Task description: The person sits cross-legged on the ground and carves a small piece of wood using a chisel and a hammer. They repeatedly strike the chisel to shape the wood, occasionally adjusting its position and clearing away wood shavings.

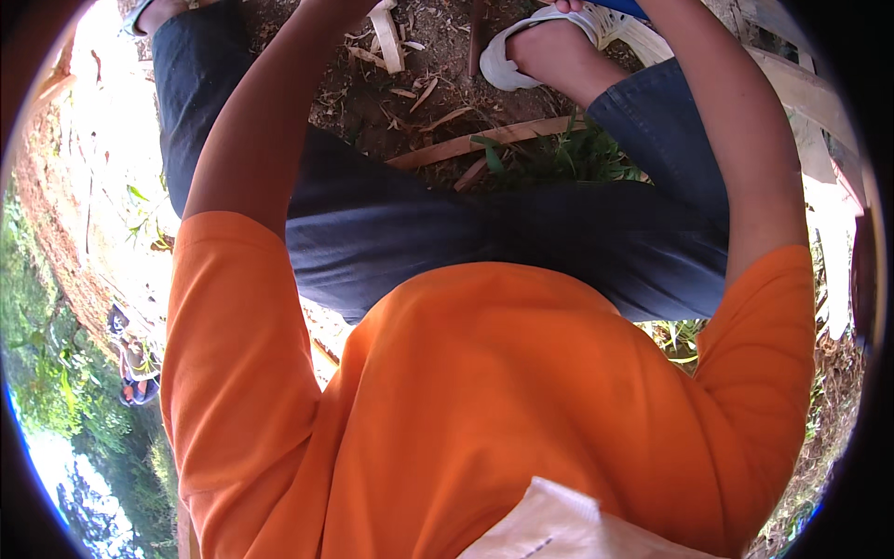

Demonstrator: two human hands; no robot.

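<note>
the left hand is cut off past the top edge; right of centre, fingertips (569, 6) are glimpsed near a blue object (622, 7) and pale shoe (504, 63); neither hand's grip can be told.

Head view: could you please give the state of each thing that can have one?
Fingers: at top edge, grip unclear
Blue thing: cut off by top edge
Right shoe: worn
Trousers: worn, creased
Shirt: worn, creased
Wood strip: lying on ground
Pale flap: partly in view
</note>
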